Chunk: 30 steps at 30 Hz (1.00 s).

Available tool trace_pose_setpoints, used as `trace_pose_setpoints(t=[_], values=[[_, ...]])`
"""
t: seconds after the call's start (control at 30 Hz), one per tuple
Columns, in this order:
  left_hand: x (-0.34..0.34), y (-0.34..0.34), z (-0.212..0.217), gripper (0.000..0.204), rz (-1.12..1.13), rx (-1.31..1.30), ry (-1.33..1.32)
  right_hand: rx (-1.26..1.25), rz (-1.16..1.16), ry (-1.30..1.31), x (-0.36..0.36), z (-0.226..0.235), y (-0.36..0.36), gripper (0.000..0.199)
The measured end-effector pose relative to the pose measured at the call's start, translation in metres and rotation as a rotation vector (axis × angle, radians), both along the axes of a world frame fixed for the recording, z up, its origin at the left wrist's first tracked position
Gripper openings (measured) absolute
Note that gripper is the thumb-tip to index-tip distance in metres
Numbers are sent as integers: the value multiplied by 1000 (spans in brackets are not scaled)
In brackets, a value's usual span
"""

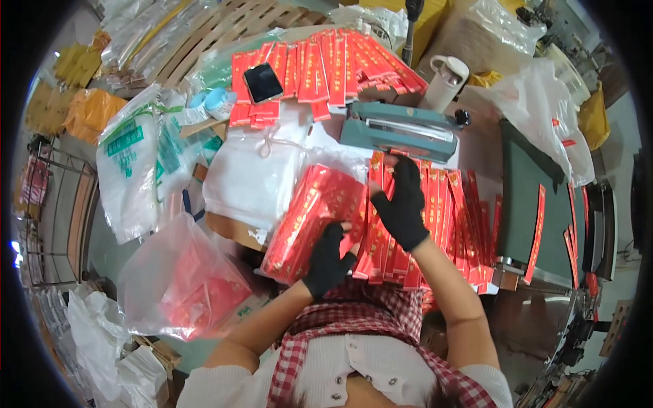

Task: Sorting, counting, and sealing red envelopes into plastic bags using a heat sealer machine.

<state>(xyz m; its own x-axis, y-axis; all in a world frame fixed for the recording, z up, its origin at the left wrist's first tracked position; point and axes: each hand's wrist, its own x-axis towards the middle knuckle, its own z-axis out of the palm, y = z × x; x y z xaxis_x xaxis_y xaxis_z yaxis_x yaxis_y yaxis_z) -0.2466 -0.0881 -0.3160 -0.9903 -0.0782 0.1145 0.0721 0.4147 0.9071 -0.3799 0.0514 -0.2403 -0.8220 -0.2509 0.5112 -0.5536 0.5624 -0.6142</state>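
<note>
Two hands w/ black fingerless gloves are working over a messy surface (476, 143). The left hand (328, 262) is resting on a clear bag of red packets (309, 221), its fingers curled down on the bag's near edge and pressing it; the bag is lying tilted just left of the middle, right in front of the person. The right hand (403, 204) is reaching up onto a row of long red strips (442, 217), fingers mostly spread & flat, thumb tucked by the bag; can't tell if it's gripping a strip or just touching. The strips are overlapping too much to count, approx. a dozen or more in this near row. A 2nd fan of red strips (333, 64) is lying at the back, also too many to count. One black phone (262, 83) is sitting on that back fan. One green sealing machine (401, 129) is standing betw. the two rows. One white jug w/ lid (445, 81) is standing just behind the machine. One pink see-thru bag (180, 279) is sitting near the left elbow. One white folded bag pile (252, 180) is lying left of the red bag. A few more red strips are lying on a dark green belt (530, 197) on the right.
</note>
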Motion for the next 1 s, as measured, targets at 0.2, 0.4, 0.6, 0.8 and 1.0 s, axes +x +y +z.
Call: trace_pose_setpoints(t=[0.2, 0.4, 0.6, 0.8, 1.0], values=[[8, -11, -14, 38, -63, 166, -115, 434, -121, -57, -182, 31, -125, 56], [6, -6, -24, 20, 57, 286, 5, 600, -457, -388, -272, 33, -178, 72], [3, -14, -19, 29, 4, 298, -7, 640, -348, -631, -305, 31, -189, 54], [6, -15, -21, 28, -12, 222, 18, 516, -294, -508, -322, 31, -149, 56], [-8, -20, -12, 20, 43, 297, -222, -553, 336, -851, -248, 50, -76, 28]])
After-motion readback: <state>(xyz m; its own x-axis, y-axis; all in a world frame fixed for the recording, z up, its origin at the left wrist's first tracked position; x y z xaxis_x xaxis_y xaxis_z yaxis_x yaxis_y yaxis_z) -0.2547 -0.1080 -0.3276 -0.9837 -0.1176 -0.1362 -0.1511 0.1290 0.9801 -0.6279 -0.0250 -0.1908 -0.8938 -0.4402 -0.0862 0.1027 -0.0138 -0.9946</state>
